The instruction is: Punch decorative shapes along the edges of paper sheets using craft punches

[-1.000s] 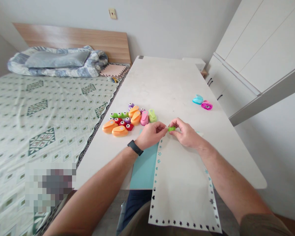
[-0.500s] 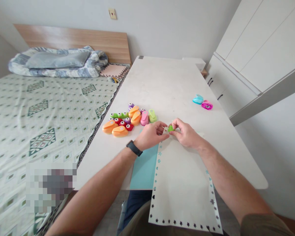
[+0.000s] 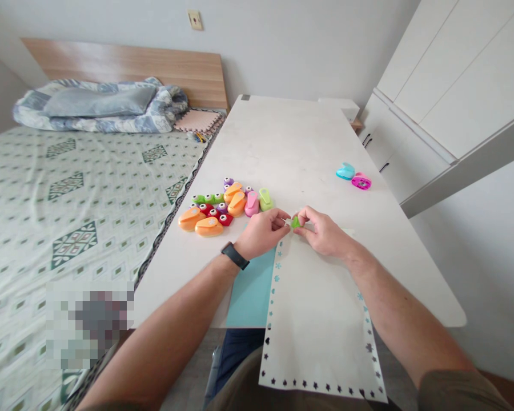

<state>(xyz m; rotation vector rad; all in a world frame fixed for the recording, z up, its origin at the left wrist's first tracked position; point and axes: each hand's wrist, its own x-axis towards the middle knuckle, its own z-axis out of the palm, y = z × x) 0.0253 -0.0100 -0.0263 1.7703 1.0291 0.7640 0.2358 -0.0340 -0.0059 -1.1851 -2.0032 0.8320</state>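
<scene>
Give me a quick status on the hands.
Right hand pinching small green punch; left hand beside it. Paper below. Orange punches off left.

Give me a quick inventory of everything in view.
large craft punches: 4, orange, left group on the white table
small craft punches: several, green, red, purple, same group
other craft punches: 2, pink and lime, same group
far craft punches: 2, teal and pink, table's right side
punched paper sheet: 1, white, under the hands
card sheet: 1, teal, left of the paper
bed: 1, pale green patterned, left of the table
small green punch: 1, green, between the hands
wristwatch: 1, black, left wrist
left hand: 1, beside the green punch
right hand: 1, pinching the green punch
</scene>
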